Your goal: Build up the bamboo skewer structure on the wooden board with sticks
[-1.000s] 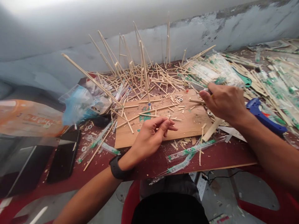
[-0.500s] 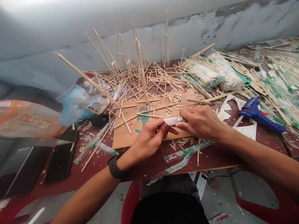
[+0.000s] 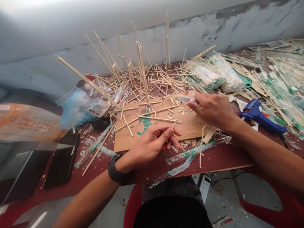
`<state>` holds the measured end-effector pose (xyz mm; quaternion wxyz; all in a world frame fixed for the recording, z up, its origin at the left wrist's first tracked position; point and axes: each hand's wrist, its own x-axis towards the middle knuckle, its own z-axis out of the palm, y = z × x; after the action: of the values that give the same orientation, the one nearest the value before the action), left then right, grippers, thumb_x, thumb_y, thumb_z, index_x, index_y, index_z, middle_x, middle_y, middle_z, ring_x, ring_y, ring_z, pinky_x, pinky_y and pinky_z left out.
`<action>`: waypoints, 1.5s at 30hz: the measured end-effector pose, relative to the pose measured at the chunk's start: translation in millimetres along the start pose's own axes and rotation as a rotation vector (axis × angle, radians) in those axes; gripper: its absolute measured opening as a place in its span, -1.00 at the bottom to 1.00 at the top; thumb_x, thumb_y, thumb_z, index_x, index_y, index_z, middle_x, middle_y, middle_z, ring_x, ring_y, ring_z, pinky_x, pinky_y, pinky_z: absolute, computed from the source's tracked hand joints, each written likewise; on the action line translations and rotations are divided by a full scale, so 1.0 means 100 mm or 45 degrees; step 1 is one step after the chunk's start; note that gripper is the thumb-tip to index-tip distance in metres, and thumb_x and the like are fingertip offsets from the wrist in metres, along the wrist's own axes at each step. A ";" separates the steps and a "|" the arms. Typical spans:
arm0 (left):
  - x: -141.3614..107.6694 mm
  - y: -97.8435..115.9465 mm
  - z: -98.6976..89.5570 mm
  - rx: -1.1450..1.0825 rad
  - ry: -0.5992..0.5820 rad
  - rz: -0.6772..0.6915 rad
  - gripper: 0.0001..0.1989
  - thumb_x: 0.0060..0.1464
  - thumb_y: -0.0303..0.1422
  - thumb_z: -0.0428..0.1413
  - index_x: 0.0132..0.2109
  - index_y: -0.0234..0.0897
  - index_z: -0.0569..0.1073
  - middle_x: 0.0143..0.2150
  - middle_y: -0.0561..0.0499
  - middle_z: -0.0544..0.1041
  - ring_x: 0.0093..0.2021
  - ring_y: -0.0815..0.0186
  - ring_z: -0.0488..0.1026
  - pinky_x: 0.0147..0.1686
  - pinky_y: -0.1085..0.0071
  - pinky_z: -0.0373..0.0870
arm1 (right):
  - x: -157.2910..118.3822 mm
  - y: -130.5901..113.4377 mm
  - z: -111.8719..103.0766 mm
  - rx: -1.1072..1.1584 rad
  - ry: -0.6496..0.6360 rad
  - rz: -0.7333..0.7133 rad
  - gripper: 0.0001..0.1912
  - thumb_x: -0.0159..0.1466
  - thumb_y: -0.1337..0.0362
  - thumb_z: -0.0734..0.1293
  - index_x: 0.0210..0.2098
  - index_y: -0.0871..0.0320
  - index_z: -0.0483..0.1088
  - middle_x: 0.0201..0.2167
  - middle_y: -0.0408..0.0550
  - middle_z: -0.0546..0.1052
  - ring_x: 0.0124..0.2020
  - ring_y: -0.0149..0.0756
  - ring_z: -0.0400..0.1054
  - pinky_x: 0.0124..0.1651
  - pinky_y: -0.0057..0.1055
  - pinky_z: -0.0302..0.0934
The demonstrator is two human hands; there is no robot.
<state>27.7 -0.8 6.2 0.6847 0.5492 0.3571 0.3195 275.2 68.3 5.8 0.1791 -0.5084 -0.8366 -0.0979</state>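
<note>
My left hand [image 3: 153, 141], with a black watch on its wrist, pinches a short thin wooden stick [image 3: 174, 123] between thumb and fingers just over the near edge of a wooden board [image 3: 166, 128]. My right hand [image 3: 211, 109] is closed around a utility knife [image 3: 186, 98], whose pale blade points left above the board's right part and is slightly blurred. The knife's handle is mostly hidden in the fist. On the board lie several thin sticks [image 3: 163, 119], green patches, short offcuts and a small metal nut [image 3: 180, 101].
Upright glued stick frames [image 3: 142, 72] and a heap of sticks stand behind the board. A blue glue gun [image 3: 258, 117] and packs of sticks [image 3: 213, 71] lie right. A black phone [image 3: 63, 160], an orange bag [image 3: 30, 122] and blue plastic [image 3: 76, 104] are left. Wrappers [image 3: 190, 153] lie in front.
My right hand has moved away from the left with the knife, up and to the right. The small stick in my left hand now shows. The left hand stays nearly in place.
</note>
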 end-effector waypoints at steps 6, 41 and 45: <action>0.01 -0.02 -0.04 0.008 0.078 -0.034 -0.48 0.27 0.10 0.20 -0.06 -0.33 0.57 -0.35 -0.07 0.67 -0.50 0.46 0.35 -0.50 0.55 0.23 | -0.03 -0.08 -0.01 0.173 0.034 -0.223 -0.15 0.48 -0.32 -0.20 -0.45 0.14 0.34 -0.60 -0.11 0.32 -0.60 -0.38 0.01 -0.47 -0.38 -0.20; 0.01 -0.01 -0.03 -0.154 -0.068 -0.090 -0.50 0.24 0.07 0.25 -0.10 -0.37 0.58 -0.40 -0.07 0.63 -0.54 0.49 0.27 -0.55 0.54 0.14 | -0.07 -0.23 0.03 0.316 -0.112 -0.523 -0.22 0.50 -0.30 -0.11 -0.43 0.14 0.34 -0.57 -0.12 0.33 -0.55 -0.36 0.04 -0.40 -0.36 -0.17; -0.01 0.01 -0.04 -0.138 -0.127 -0.100 -0.48 0.25 0.08 0.25 -0.07 -0.36 0.61 -0.41 -0.05 0.62 -0.52 0.49 0.30 -0.52 0.54 0.19 | -0.07 -0.20 0.03 0.322 -0.064 -0.520 -0.23 0.51 -0.27 -0.12 -0.44 0.13 0.33 -0.58 -0.12 0.33 -0.56 -0.36 0.05 -0.42 -0.37 -0.16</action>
<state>24.2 0.5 6.5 0.7425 0.5121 0.3259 0.2834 259.4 54.5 1.1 0.1971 -0.3043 -0.9319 -0.0139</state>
